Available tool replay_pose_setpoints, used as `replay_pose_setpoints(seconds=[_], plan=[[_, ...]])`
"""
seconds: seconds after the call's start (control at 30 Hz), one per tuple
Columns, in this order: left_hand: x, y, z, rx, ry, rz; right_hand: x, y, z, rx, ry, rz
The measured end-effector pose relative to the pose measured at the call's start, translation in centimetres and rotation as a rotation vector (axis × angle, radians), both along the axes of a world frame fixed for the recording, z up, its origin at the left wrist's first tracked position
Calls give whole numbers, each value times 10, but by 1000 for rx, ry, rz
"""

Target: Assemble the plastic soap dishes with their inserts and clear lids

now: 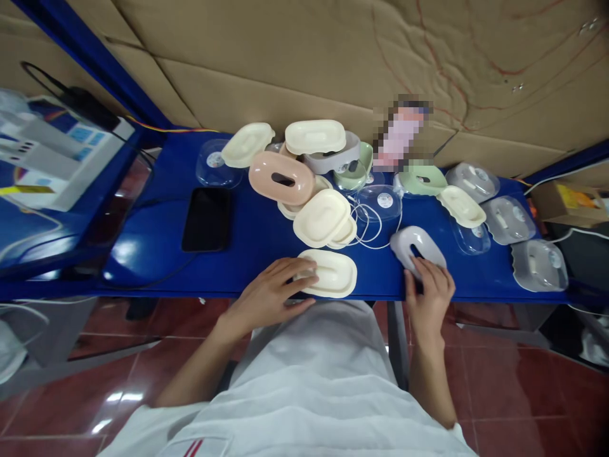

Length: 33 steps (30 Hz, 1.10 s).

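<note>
My left hand [273, 289] rests at the left end of a cream oval plastic tray [335, 273] near the front edge of the table. Its fingers are apart and lie over the tray's rim without closing round it. With my right hand [429, 295] I grip a pale grey oval cover [409, 240] that has a dark slot in its top. Behind the cream tray lie more cream oval parts [320, 217], overlapping one another. A peach slotted cover [266, 174] leans on that heap.
A black phone [207, 219] lies left on the blue table [157, 238]. Clear plastic covers [540, 265] line the right end. Green covers [425, 179] and a coiled white cable [373, 228] lie behind my hands. Cardboard [285, 70] backs the table.
</note>
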<state>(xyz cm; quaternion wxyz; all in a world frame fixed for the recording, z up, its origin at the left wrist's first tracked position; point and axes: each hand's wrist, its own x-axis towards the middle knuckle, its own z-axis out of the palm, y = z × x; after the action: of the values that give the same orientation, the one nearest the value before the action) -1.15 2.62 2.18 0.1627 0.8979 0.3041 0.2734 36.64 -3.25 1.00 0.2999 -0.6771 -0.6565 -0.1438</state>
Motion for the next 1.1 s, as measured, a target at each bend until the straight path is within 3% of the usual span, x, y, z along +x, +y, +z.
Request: replay_pose_setpoints(seconds=[0.07, 0.13, 0.3, 0.43, 0.53, 0.7, 0.87, 1.0, 1.1], plan=[[-1, -2, -2, 6, -20, 40, -3, -8, 0, 168, 60, -62], [-3, -5, -5, 2, -73, 76, -22, -16, 2, 245, 107, -13], [-7, -5, -8, 65, -175, 132, -97, -19, 7, -12, 146, 539], [-6, -2, -4, 29, -128, 38, -121, -6, 11, -141, 114, 688], [-4, 0, -2, 28, -68, -4, -117, 1, 14, -217, 75, 719], [-4, -1, -4, 100, 3, -13, -115, -2, 9, -211, 34, 735], [-3, -1, -1, 20, 16, -16, -99, 4, 11, -190, 20, 749], [-2, -1, 3, -4, 12, -7, -40, 57, 31, -102, 95, 584], [-2, -2, 3, 0, -21, 5, 7, 120, 44, -235, 70, 490]])
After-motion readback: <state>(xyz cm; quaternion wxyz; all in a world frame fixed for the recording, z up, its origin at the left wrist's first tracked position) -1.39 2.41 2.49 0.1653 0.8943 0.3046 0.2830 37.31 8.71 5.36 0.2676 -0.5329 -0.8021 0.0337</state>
